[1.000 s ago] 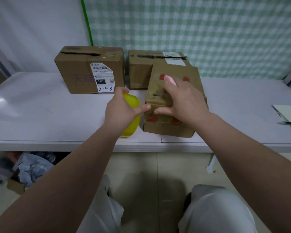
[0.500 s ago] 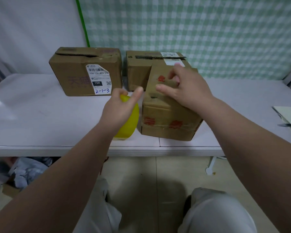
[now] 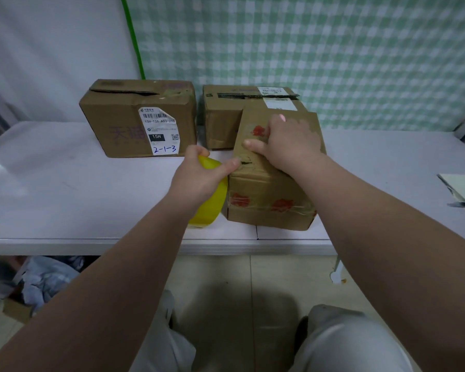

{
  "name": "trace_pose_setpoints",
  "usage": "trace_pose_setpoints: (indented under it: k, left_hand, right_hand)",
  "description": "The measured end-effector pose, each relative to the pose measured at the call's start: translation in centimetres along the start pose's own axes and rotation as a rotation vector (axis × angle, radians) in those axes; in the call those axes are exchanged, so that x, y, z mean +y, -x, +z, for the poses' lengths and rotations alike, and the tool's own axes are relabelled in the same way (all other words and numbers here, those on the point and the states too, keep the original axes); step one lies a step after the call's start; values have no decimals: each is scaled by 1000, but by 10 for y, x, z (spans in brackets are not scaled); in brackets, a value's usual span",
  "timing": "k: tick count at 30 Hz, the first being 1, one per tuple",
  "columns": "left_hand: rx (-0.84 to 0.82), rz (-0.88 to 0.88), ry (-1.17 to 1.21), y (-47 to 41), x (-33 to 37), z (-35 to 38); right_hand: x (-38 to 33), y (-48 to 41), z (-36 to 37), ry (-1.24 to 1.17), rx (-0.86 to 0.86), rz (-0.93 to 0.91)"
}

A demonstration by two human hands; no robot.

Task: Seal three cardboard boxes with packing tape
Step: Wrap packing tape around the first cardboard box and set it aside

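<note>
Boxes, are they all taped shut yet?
Not yet. Done: none looks finished. In hand: the front box, where the left hand grips the yellow tape roll at its top edge while the right hand presses the top down. Left: the labelled box behind has a gaping flap, and the other back box shows a dark open seam.

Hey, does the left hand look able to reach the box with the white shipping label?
Probably yes: only bare table lies between the left hand and the labelled box. But that hand grips the yellow tape roll, so it could likely push, not grasp.
</note>
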State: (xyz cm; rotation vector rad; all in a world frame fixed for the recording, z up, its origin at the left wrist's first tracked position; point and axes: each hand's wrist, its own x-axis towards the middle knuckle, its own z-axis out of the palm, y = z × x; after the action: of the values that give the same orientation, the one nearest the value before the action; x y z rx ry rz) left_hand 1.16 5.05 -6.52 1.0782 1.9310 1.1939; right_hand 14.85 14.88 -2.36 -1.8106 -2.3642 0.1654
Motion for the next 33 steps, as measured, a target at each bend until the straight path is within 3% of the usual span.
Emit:
trace_pose_setpoints:
  k: [10,14,20,25,29,33]
  left_hand:
    - [-3,2,-12,0,0,-1]
    - [-9,10,-41,1,1,-2]
    - [68,14,-63,-3,11,-16]
    - [51,221,-175,6,63,-35]
    - [-82,375,-298,14,106,-42]
    - [-138,417,-421,12,135,-35]
  right_hand:
    - [6,-8,-2,22,7,80]
    - [13,-10,-3,-35,-15,15]
    - [33,-5,-35,-553,-180,-46]
    - [18,9,-48,-978,-160,-94]
    - [-2,18,-59,-1097,-93,-252]
    - [1,21,-70,-1026,-24,-375]
